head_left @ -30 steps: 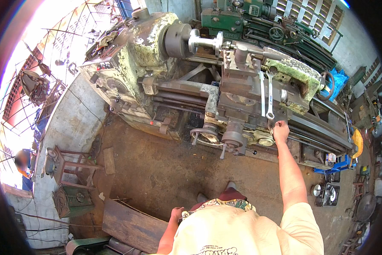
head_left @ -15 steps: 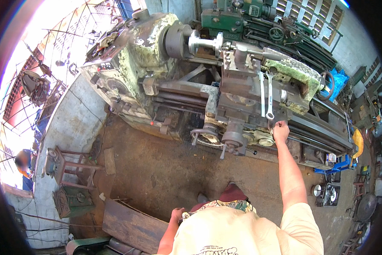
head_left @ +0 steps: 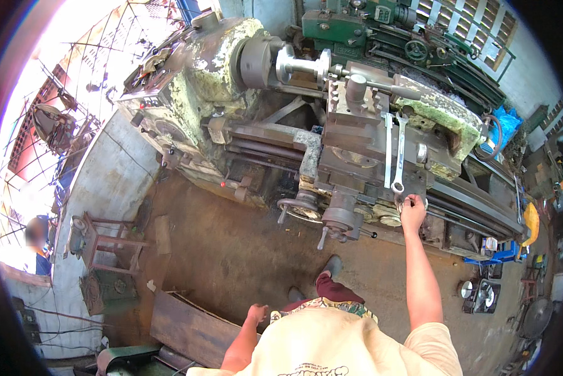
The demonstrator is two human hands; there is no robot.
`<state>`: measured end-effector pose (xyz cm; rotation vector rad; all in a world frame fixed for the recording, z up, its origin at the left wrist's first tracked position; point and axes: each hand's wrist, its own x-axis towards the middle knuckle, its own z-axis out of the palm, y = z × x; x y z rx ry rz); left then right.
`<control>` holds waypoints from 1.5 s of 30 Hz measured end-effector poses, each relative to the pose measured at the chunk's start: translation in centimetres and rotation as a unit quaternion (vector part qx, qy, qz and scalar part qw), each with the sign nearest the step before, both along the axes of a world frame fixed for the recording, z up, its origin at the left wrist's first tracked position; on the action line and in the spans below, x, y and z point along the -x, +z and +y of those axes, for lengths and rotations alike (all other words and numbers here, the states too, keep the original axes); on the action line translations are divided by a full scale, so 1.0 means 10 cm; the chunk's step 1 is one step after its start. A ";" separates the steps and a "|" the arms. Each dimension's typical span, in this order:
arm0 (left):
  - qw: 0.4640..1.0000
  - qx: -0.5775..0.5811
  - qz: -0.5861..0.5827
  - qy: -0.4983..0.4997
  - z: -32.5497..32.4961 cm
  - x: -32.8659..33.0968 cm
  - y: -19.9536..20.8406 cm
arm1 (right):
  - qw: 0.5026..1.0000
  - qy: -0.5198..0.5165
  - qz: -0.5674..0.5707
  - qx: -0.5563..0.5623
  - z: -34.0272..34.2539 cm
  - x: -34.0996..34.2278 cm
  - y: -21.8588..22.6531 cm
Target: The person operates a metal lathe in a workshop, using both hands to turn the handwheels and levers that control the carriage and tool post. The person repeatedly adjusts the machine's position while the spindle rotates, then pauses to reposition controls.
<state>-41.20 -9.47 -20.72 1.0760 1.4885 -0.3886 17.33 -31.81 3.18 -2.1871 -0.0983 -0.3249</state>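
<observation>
My right hand [head_left: 413, 215] reaches forward to the front right corner of the lathe's carriage [head_left: 355, 164]. Its fingers are pinched together, and whatever is between them is too small to make out. Just beyond the fingertips, a combination spanner [head_left: 399, 155] lies on the carriage, its ring end toward me. Alongside it is a flat pale metal strip [head_left: 388, 150]. My left hand [head_left: 257, 313] hangs low beside my waist with fingers loosely curled, and nothing shows in it. A shiny flanged metal workpiece [head_left: 303, 65] sits by the chuck [head_left: 261, 61].
Handwheels [head_left: 299, 210] and a crank handle [head_left: 323, 238] jut from the lathe toward me. Behind it stands a green lathe [head_left: 338, 31]. A wooden board [head_left: 194, 326] lies at lower left, near a small stand [head_left: 109, 241]. A person [head_left: 38, 241] is beyond the grille.
My legs have shifted, with one foot now farther forward. My left hand has moved slightly left. The right hand stays at the carriage corner, its fingers still pinched.
</observation>
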 end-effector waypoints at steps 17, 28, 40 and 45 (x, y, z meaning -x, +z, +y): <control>0.879 -0.442 -0.060 -0.166 0.35 -2.48 1.83 | 0.997 0.022 0.014 -0.074 -0.06 0.07 -0.03; 0.826 -0.520 -0.209 -0.063 0.34 -3.52 1.97 | 0.976 0.040 0.052 -0.206 -0.09 0.11 -0.08; 0.863 -0.453 -0.032 -0.224 0.63 -3.83 1.83 | 0.930 0.011 0.067 -0.361 -0.18 0.13 -0.33; 0.863 -0.448 -0.047 -0.230 0.65 -3.79 1.79 | 0.954 0.009 0.042 -0.297 -0.19 0.10 -0.35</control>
